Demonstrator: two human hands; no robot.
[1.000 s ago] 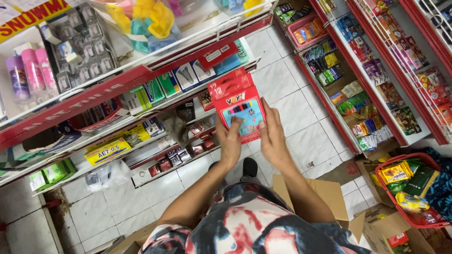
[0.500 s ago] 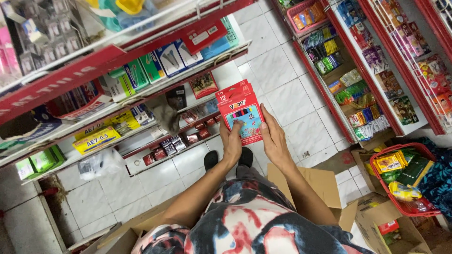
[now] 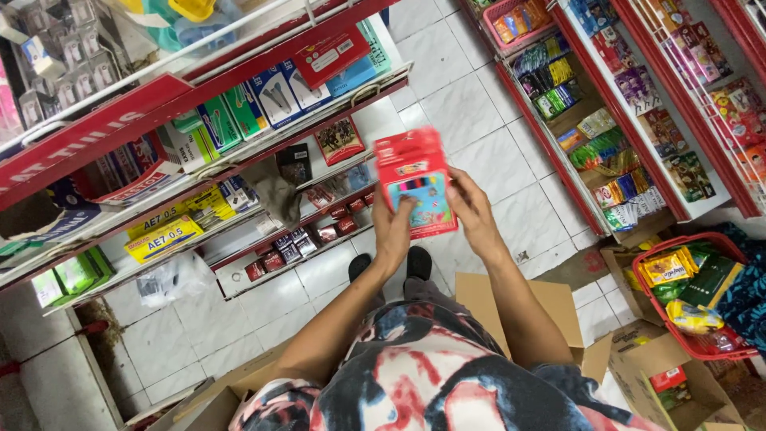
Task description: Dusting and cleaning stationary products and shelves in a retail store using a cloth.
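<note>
This is a small shop selling stationery and snacks. Red shelves (image 3: pixel 199 96) packed with boxed pens and packets fill the left and upper right of the frame, a red basket (image 3: pixel 694 295) of goods and open cartons (image 3: pixel 654 367) stand lower right on the tiled floor (image 3: pixel 471 104).

We are standing on a white tiled floor (image 3: pixel 471 96), looking down between 2 red shelving racks (image 3: pixel 96 136) lining the aisle.

Bare forearms, a red, white and dark patterned shirt (image 3: pixel 431 375), black shoes (image 3: pixel 419 262).
</note>
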